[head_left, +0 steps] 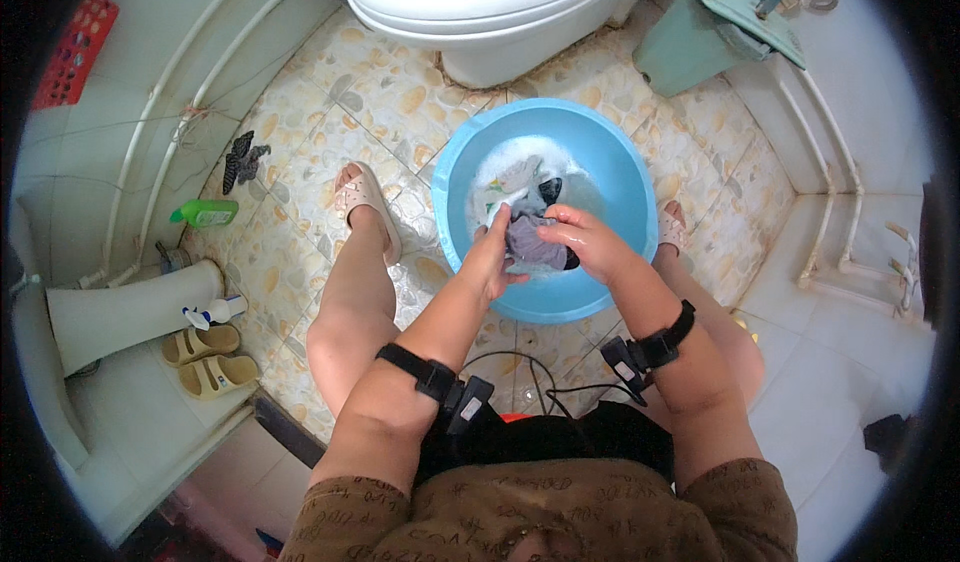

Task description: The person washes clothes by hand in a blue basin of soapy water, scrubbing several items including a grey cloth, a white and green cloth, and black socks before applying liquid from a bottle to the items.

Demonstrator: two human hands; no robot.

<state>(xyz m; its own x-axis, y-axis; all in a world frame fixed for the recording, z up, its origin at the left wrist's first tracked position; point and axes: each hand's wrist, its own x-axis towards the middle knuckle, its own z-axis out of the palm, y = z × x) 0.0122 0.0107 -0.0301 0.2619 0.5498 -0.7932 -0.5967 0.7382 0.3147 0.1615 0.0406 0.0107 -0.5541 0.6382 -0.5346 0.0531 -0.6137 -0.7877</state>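
Observation:
A light-blue plastic basin (548, 308) stands on the floor between my feet, with sudsy water (592, 199) in it. Over the basin my left hand (492, 254) and my right hand (584, 239) hold a bunched, wet grey-purple cloth (533, 242) from both sides. The fingers of both hands are curled against the cloth, and some fingertips are hidden by its folds. Just beyond it, a pale grey cloth (518, 178) and a small black piece (550, 191) lie in the foam. Whether these are separate from the held cloth, I cannot tell.
Ahead is a white toilet (520, 37), with a green lidded bin (690, 47) to its right. On the left are a green bottle (210, 213), a white pedestal (140, 307) and beige slippers (215, 372). A black cable (535, 360) hangs between my forearms.

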